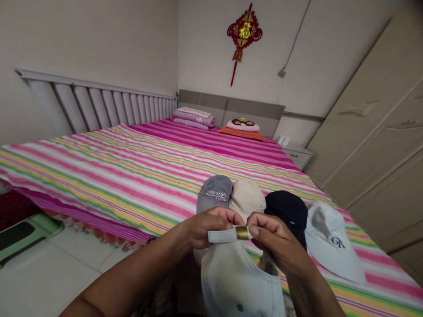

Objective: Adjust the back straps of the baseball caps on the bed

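Note:
A pale blue baseball cap point(243, 277) hangs from my two hands, its back opening turned up toward me. Its adjusting strap point(221, 236) runs through a brass-coloured buckle point(242, 232). My left hand point(211, 224) pinches the strap left of the buckle. At the buckle's right edge, the thumb and fingers of my right hand point(272, 233) are closed on the strap. Just beyond, a grey cap point(214, 191), a beige cap point(246, 196), a dark navy cap point(287, 209) and a white cap point(330, 240) with dark letters lie in a row.
The bed carries a striped sheet point(109, 163). Folded purple bedding point(193, 119) and a pink pillow point(243, 126) rest by the headboard point(228, 105). A green stool point(33, 233) stands at lower left, a nightstand point(297, 156) and wardrobe point(366, 127) at right.

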The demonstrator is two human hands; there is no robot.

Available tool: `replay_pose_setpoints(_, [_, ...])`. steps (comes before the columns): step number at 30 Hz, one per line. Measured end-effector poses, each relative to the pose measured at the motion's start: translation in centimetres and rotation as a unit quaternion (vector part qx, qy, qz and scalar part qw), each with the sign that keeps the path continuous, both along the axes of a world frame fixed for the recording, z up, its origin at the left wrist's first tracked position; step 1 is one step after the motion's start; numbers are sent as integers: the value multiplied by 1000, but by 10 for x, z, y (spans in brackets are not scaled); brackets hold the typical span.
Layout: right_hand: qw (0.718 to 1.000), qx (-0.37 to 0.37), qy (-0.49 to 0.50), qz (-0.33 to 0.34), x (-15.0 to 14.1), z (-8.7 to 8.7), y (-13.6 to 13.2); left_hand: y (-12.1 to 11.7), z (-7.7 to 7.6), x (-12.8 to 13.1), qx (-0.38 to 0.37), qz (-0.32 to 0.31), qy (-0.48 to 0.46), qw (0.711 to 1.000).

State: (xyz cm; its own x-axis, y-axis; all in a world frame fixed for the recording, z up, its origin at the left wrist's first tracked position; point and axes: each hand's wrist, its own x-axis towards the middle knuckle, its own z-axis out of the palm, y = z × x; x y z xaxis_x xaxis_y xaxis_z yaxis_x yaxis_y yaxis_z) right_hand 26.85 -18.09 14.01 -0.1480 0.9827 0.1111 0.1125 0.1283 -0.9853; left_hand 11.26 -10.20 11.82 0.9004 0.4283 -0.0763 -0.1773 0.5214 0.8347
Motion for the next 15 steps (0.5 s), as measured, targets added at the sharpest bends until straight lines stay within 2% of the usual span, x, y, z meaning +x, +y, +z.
replay_pose_setpoints(5, [998,-22,65,-5,-5,-7,0,-5,-5,0,-38,19,-35,999])
replay_pose_setpoints(10, [992,-39,120,0,-13,-13,0,-7,-10,3,-41,22,-42,998])
replay_pose_setpoints(15, [972,-67,226,27,-18,-18,3,-10,-16,4,-51,23,-65,996])
